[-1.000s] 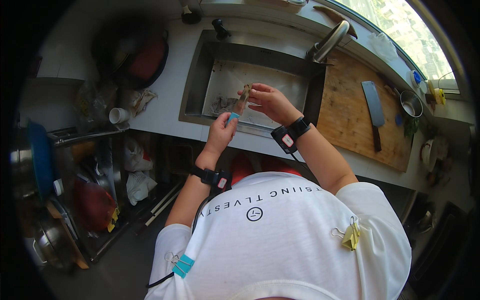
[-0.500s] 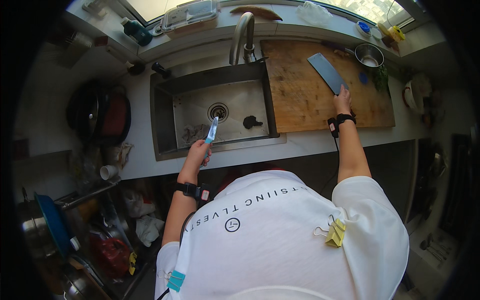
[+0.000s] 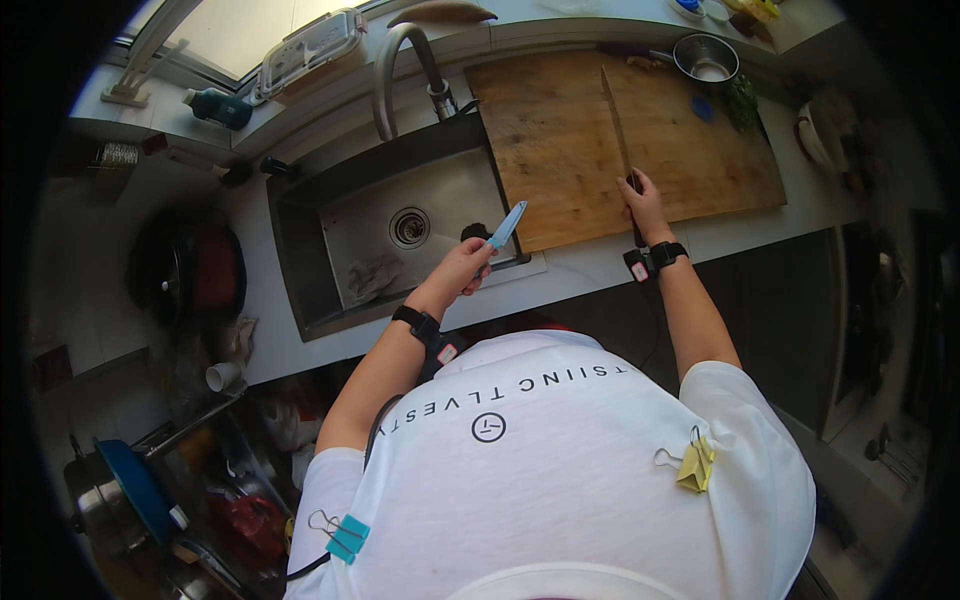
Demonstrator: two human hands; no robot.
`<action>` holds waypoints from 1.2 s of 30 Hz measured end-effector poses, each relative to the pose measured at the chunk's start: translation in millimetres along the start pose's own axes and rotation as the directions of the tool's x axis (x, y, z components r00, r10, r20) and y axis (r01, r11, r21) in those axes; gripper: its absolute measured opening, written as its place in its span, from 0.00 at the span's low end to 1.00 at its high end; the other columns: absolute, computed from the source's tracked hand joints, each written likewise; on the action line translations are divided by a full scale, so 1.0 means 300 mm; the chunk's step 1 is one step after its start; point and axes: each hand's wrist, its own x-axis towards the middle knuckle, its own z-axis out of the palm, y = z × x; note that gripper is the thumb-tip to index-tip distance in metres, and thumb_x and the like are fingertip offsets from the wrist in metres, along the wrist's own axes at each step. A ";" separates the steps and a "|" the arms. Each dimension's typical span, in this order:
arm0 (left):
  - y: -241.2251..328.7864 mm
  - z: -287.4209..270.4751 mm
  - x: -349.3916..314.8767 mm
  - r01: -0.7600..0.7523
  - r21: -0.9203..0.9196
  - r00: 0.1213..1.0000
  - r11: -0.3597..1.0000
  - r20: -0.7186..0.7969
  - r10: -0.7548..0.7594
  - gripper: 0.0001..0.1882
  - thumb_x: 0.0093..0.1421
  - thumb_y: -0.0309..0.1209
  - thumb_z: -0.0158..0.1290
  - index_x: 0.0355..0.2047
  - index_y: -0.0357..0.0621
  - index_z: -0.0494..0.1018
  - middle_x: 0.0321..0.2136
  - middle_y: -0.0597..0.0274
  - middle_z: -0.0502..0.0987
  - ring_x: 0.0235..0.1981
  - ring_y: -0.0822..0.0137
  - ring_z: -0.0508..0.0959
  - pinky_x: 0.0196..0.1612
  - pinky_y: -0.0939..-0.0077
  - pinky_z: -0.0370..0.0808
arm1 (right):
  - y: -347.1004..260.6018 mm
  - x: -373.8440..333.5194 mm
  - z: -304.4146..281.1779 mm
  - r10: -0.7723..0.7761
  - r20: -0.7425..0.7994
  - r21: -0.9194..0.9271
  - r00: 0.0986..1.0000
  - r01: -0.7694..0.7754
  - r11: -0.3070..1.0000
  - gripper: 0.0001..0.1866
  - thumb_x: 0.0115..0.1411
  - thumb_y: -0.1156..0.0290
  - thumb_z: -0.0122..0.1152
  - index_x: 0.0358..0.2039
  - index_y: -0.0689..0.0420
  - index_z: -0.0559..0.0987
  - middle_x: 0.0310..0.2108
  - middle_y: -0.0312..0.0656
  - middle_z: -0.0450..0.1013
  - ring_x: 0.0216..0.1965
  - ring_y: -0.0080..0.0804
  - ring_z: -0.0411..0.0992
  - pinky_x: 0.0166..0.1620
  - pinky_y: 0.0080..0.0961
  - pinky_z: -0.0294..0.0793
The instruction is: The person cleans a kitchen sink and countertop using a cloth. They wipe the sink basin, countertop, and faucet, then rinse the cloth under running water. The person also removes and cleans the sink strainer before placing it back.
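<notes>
My left hand (image 3: 462,268) is closed round the handle of a small light-blue paring knife (image 3: 510,224). Its blade points up and to the right, over the right rim of the steel sink (image 3: 300,240). In my right hand (image 3: 645,205) is the dark handle of a cleaver (image 3: 617,125). The cleaver is turned edge-on, so its blade shows as a thin line above the wooden cutting board (image 3: 560,170). A dark scrap (image 3: 476,234) in the sink is partly hidden by my left hand. A greyish crumpled cloth (image 3: 372,277) lies near the sink's front left corner.
A curved faucet (image 3: 384,90) rises behind the sink. At the board's back right are a small metal pot (image 3: 706,60), a blue lid-like disc (image 3: 702,108) and green leaves (image 3: 741,103). A glass container (image 3: 312,52) and a teal bottle (image 3: 217,108) stand along the window ledge.
My left hand has moved right with the paring knife, from over the sink's middle to its right rim. The cleaver has turned from its broad face to edge-on. The whole view has tilted.
</notes>
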 end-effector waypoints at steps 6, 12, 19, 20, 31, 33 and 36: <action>-0.047 0.019 0.124 0.057 0.149 0.998 0.987 -0.007 -0.056 0.14 0.66 0.45 0.45 0.38 0.49 0.69 0.18 0.72 0.65 0.12 0.80 0.58 0.13 0.83 0.52 | -0.097 -0.184 0.114 0.386 0.301 0.404 0.872 -0.484 0.777 0.09 0.61 0.64 0.57 0.29 0.53 0.69 0.20 0.32 0.66 0.17 0.20 0.65 0.21 0.20 0.67; -0.076 -0.006 0.171 0.072 0.192 0.997 0.979 -0.043 -0.065 0.13 0.66 0.45 0.45 0.36 0.50 0.70 0.17 0.72 0.64 0.10 0.79 0.56 0.13 0.82 0.51 | -0.084 -0.182 0.249 0.379 0.311 0.364 0.872 -0.478 0.799 0.09 0.62 0.66 0.56 0.31 0.54 0.68 0.19 0.33 0.65 0.16 0.20 0.64 0.19 0.21 0.67; -0.090 -0.007 0.189 0.059 0.222 0.997 0.973 -0.071 -0.044 0.13 0.66 0.45 0.45 0.36 0.51 0.70 0.14 0.73 0.62 0.09 0.79 0.55 0.12 0.82 0.51 | -0.062 -0.126 0.294 0.353 0.287 0.344 0.891 -0.439 0.830 0.07 0.61 0.67 0.54 0.30 0.55 0.67 0.17 0.33 0.64 0.14 0.21 0.64 0.17 0.23 0.66; -0.094 -0.006 0.191 0.051 0.235 0.996 0.971 -0.082 -0.032 0.13 0.67 0.45 0.45 0.35 0.51 0.70 0.14 0.74 0.62 0.09 0.79 0.55 0.12 0.81 0.51 | -0.062 -0.122 0.295 0.353 0.287 0.329 0.890 -0.438 0.837 0.07 0.61 0.68 0.53 0.30 0.55 0.67 0.17 0.33 0.64 0.14 0.21 0.64 0.17 0.23 0.66; -0.143 -0.011 0.224 -0.008 0.253 0.991 0.967 -0.127 0.041 0.13 0.67 0.44 0.45 0.35 0.50 0.72 0.13 0.74 0.61 0.09 0.79 0.56 0.12 0.81 0.52 | -0.066 -0.092 0.297 0.310 0.312 0.236 0.898 -0.389 0.890 0.06 0.59 0.68 0.53 0.29 0.56 0.68 0.15 0.33 0.64 0.13 0.21 0.63 0.17 0.23 0.63; -0.152 -0.012 0.231 -0.030 0.261 0.989 0.965 -0.131 0.067 0.13 0.66 0.43 0.45 0.36 0.49 0.73 0.13 0.74 0.61 0.10 0.79 0.57 0.13 0.81 0.52 | -0.061 -0.092 0.294 0.320 0.305 0.198 0.897 -0.389 0.900 0.06 0.59 0.68 0.53 0.30 0.57 0.69 0.15 0.33 0.64 0.13 0.21 0.63 0.17 0.23 0.63; -0.159 -0.009 0.237 -0.055 0.247 0.986 0.967 -0.142 0.092 0.13 0.66 0.42 0.46 0.36 0.47 0.73 0.13 0.74 0.60 0.11 0.79 0.57 0.14 0.81 0.53 | -0.056 -0.092 0.288 0.328 0.334 0.192 0.883 -0.405 0.894 0.07 0.59 0.68 0.54 0.30 0.57 0.69 0.15 0.34 0.64 0.14 0.22 0.64 0.18 0.23 0.63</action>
